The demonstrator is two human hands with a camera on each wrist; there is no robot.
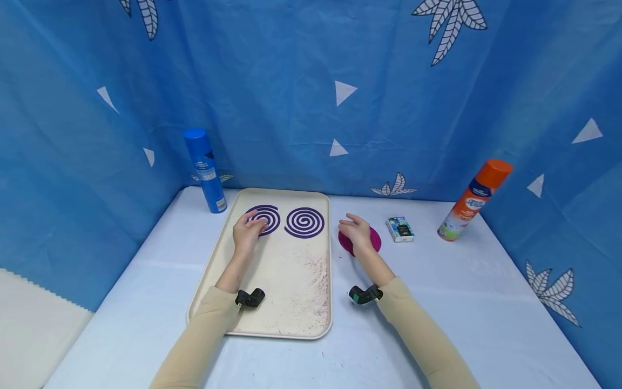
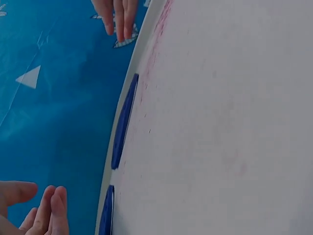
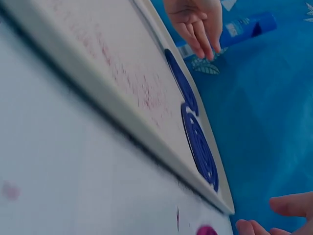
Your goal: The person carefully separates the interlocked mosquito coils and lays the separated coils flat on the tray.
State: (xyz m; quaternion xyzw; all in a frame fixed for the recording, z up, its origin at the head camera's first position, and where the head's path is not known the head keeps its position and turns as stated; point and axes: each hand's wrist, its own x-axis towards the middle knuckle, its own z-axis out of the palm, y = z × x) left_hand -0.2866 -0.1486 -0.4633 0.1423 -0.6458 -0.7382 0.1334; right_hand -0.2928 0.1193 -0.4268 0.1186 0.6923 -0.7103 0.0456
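Two purple mosquito coils lie side by side at the far end of a cream tray [image 1: 286,292]. Over the left coil [image 1: 275,215] hovers my left hand [image 1: 245,235], partly covering it. Its thumb and fingers are apart with nothing between them, as the left wrist view also shows. The right coil [image 1: 304,222] is fully visible. Beside the tray, my right hand [image 1: 357,233] hangs above a magenta coil [image 1: 376,240] on the table and hides part of it. The right wrist view shows that hand's thumb [image 3: 291,204] spread from its bent fingers, holding nothing.
A small patterned box [image 1: 400,229] sits right of the magenta coil. Farther right stands an orange spray can [image 1: 473,200]; a blue spray can [image 1: 206,173] is at the back left. Reddish crumbs mark the tray's right side. A blue curtain [image 1: 291,108] closes off the back.
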